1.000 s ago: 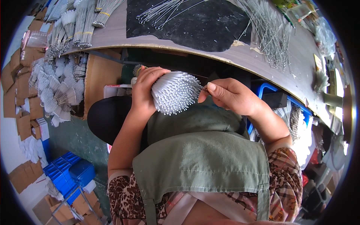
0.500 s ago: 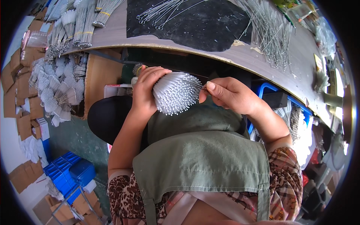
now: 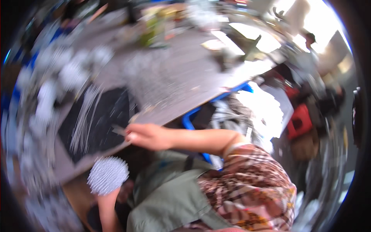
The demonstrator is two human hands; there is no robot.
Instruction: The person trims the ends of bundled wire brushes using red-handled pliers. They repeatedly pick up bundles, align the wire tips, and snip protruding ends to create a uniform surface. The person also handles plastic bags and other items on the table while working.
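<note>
Motion blur smears the tabletop point(image 3: 181, 73). Strong glare saturates the upper right. Fisheye vignetting blackens the corners

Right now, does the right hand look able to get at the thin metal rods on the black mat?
Probably yes: the right hand is near the black mat, and nothing visible stands between it and the thin metal rods, though its fingers seem to pinch a blurred item.
</note>
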